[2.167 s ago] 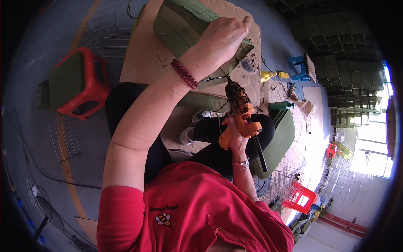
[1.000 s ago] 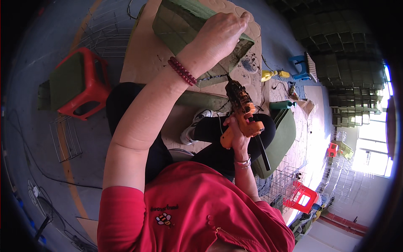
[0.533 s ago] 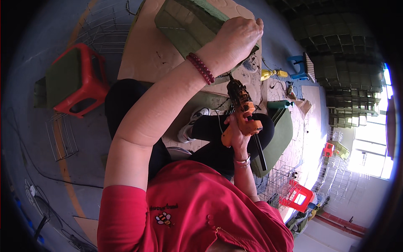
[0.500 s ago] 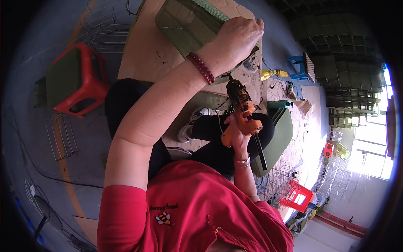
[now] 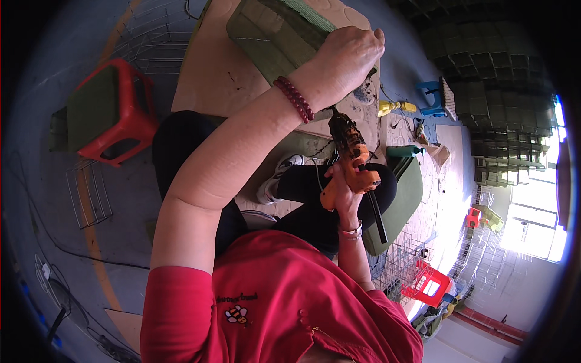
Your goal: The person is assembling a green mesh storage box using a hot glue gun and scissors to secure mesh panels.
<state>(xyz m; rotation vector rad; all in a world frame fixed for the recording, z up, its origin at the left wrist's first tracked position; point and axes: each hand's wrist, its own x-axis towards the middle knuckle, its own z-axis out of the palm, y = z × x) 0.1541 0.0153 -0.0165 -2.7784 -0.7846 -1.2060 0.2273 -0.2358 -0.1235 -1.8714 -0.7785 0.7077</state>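
My left hand (image 5: 346, 59) reaches across to the far side, its wrist circled by dark red beads. Its fingers are curled closed at the right end of a green fabric-covered box-shaped piece (image 5: 261, 43), though the fingertips are mostly hidden. Lower down, my right hand (image 5: 344, 198) is wrapped round the handle of an orange hot glue gun (image 5: 358, 164). Dark residue crusts the gun's front, and its thin nozzle points up toward the green piece, just below my left wrist. A black glue stick (image 5: 377, 219) sticks out of the gun's rear.
The green piece lies on a tan board (image 5: 209, 81). At left stands a red stool (image 5: 124, 118) with a green top. A green panel (image 5: 404, 202) lies right of my knee, near a teal bottle (image 5: 404, 150) and a yellow tool (image 5: 396, 107). Wire racks (image 5: 399, 257) stand beyond.
My left hand and the green piece have shifted very slightly to the right. The glue gun stays in my right hand, almost unmoved.
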